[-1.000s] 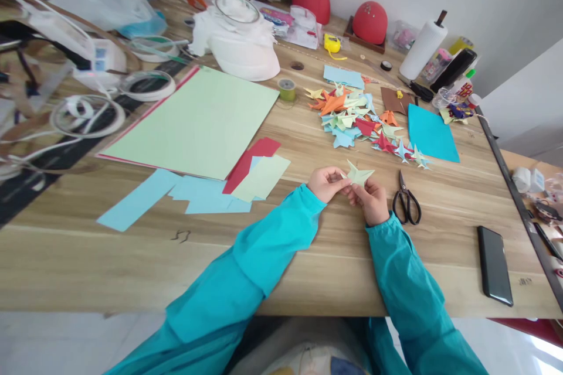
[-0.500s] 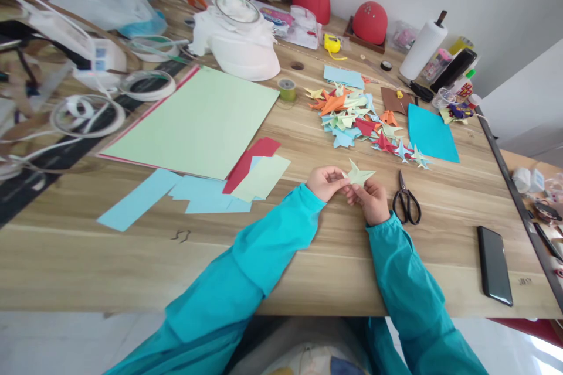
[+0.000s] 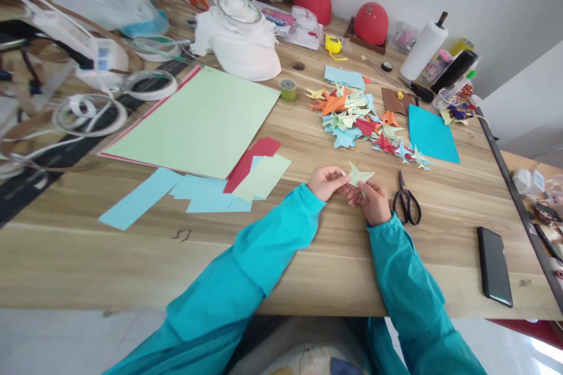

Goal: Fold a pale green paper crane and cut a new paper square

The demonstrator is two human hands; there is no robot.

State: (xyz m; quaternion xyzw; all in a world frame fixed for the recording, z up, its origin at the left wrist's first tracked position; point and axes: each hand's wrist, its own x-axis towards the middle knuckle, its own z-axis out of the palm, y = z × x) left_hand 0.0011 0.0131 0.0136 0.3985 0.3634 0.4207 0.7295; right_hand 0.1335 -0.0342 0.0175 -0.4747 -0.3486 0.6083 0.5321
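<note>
- Left hand (image 3: 324, 183) and right hand (image 3: 375, 200) pinch a pale green folded paper (image 3: 359, 176); its remaining folds are unclear
- Far side: folded pile (image 3: 335, 105), judged done
- Left: flat strips (image 3: 209, 192), unfolded

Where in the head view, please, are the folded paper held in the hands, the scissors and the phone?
Folded paper (image 3: 359, 177), head view: its pale green middle.
Scissors (image 3: 403, 190), head view: around the pivot, by the black handles.
Phone (image 3: 495, 266), head view: middle of its dark upper face.
</note>
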